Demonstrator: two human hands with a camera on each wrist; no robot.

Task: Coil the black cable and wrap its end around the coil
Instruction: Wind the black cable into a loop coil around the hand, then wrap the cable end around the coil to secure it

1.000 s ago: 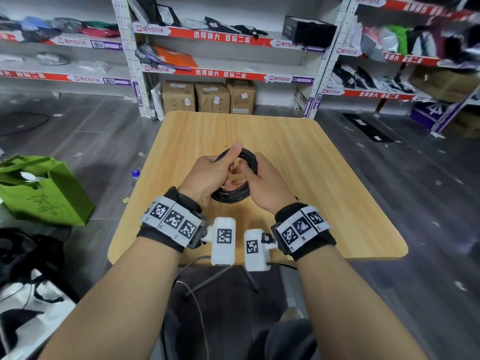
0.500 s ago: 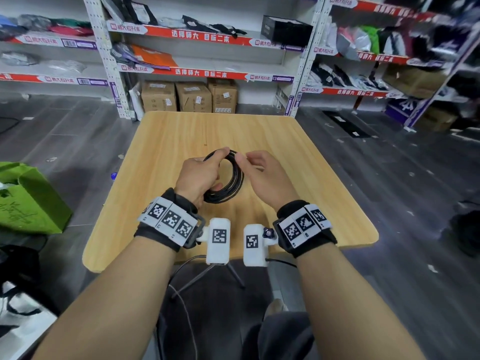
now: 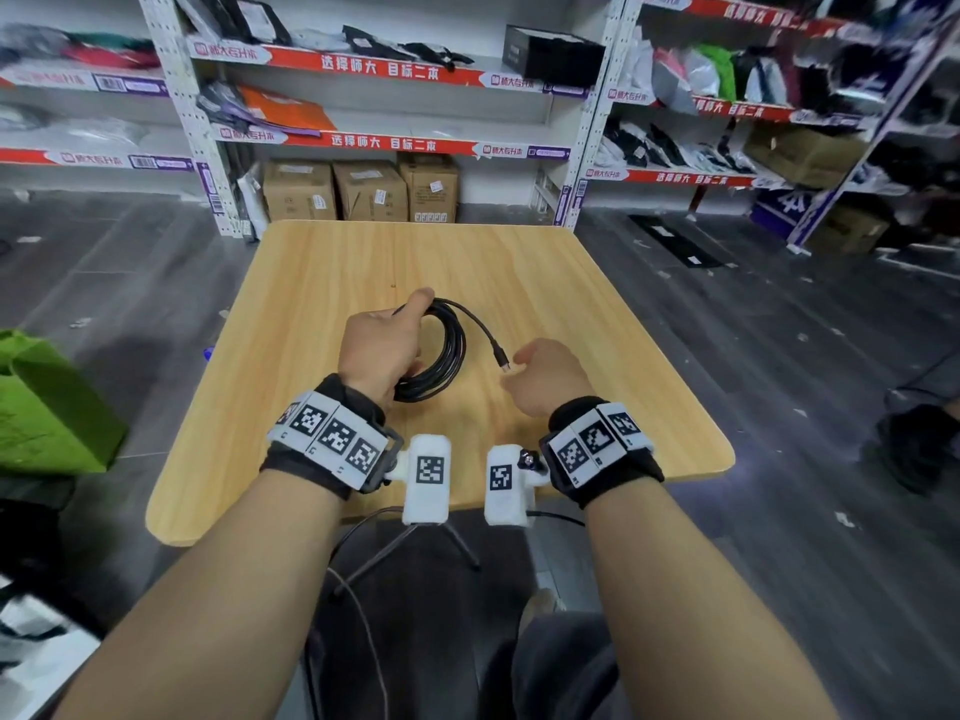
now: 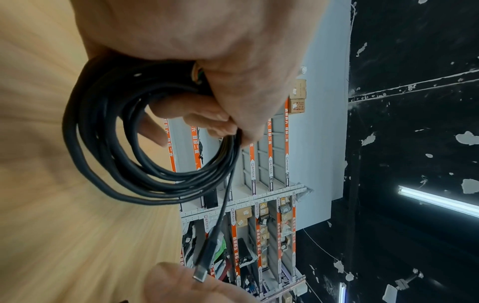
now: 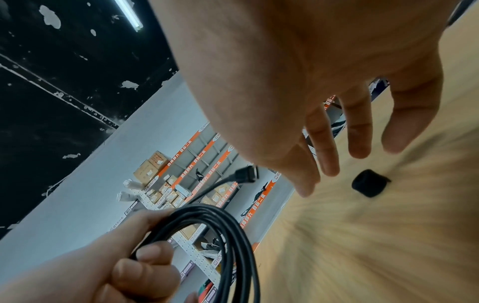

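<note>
My left hand (image 3: 382,350) grips the coiled black cable (image 3: 447,356) above the wooden table (image 3: 571,283), thumb on top of the loops and fingers through the coil (image 4: 108,143). A short free end arcs out of the coil to the right and stops at a metal-tipped connector (image 3: 503,362). The connector (image 4: 204,260) ends right at my right hand (image 3: 545,376). In the right wrist view that hand (image 5: 311,61) has straight, relaxed fingers and the connector (image 5: 247,174) lies beside the thumb, not pinched.
A small black roll (image 5: 370,185) lies on the table under my right hand. Shelving (image 3: 395,70) with bagged goods and cardboard boxes (image 3: 363,192) stands behind the table. A green bag (image 3: 47,407) sits on the floor at the left.
My right hand has let go of the coil and drawn off to the right. The cable's free end with its connector now hangs out between the hands. My left hand still holds the coil.
</note>
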